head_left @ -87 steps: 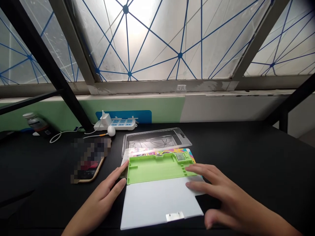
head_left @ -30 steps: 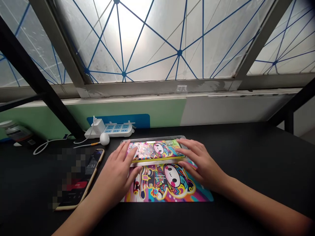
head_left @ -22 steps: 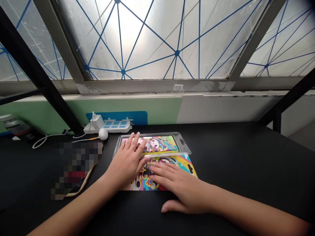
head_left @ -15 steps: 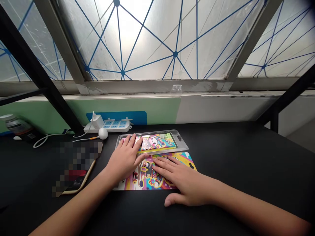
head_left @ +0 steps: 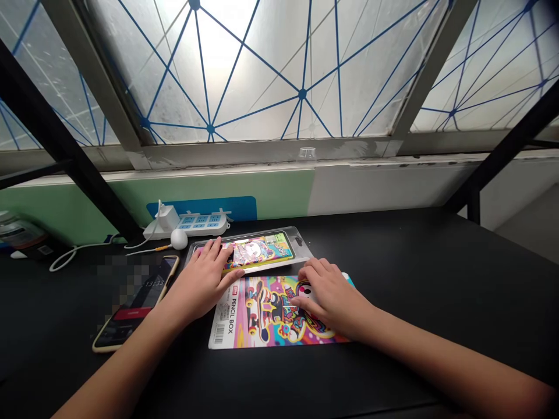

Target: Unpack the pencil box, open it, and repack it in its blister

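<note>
My left hand [head_left: 209, 278] lies with fingers outstretched on the left part of a clear plastic blister package [head_left: 302, 249]. Inside that package is a colourful pencil box [head_left: 273, 249] with a cartoon figure. Nearer to me lies a bright printed card [head_left: 262, 314] marked "PENCIL BOX", with a barcode at its left end. My right hand [head_left: 334, 299] rests over the card's right part, fingers bent near its far edge and thumb apart on its face. The palm hides some of the print.
A phone [head_left: 168, 269] lies left of my left forearm. Behind it are a white power strip [head_left: 205, 224] with a plugged-in adapter, a round white object [head_left: 179, 239] and a cable. A dark bottle [head_left: 21, 233] lies at the far left. Black slanted bars [head_left: 82, 174] flank the desk.
The blister package has slid left under my left hand. The card has shifted right and nearer, exposing its lettering. My right hand has moved further away from me, fingers more bent.
</note>
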Motion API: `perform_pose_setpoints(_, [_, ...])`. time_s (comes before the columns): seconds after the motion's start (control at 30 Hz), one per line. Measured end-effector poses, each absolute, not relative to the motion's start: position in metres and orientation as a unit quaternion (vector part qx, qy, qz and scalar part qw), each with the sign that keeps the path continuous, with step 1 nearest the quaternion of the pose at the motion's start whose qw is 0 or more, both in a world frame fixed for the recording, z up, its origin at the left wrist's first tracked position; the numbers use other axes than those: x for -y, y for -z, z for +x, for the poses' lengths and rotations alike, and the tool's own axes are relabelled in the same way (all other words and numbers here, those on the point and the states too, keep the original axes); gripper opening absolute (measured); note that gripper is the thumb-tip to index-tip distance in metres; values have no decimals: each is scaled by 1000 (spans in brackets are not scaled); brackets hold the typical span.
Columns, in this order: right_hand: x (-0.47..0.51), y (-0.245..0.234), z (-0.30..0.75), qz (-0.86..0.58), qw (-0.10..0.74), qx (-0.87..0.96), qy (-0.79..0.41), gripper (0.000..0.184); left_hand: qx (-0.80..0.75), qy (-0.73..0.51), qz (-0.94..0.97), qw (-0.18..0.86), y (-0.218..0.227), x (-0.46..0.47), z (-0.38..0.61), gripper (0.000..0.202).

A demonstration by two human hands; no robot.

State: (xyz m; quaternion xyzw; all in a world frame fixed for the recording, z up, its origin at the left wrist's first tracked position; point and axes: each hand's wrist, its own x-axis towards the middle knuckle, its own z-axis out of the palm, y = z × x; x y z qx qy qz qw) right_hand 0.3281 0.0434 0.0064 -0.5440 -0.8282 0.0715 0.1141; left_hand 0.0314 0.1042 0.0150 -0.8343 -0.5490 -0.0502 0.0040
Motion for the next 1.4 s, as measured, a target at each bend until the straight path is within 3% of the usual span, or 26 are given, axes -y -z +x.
perform_pose_setpoints(0.33, [-45,-7,328,-528,144,834,-74,32,539,60,-840,4,-12,-107,29,66])
perform_pose_setpoints(0.63, [-54,-23,359,-511,218,812,-180,35,536,68,-841,-35,-14,-110,24,59])
perform_pose_setpoints(0.87, [-111,-24,431,-641,143,726,-203,55,529,80,-844,-40,-16,-103,28,51])
perform_pose_setpoints(1.03, [-116,-19,431,-629,176,744,-143,43,534,74,-842,-25,-13,-101,32,55])
perform_pose_setpoints(1.2, [-100,-19,400,-593,208,766,-132,43,524,53,-850,-21,-14,-97,36,53])
perform_pose_setpoints(1.4, [-99,-22,401,-566,162,788,-178,42,493,55,-868,-23,-15,-93,34,50])
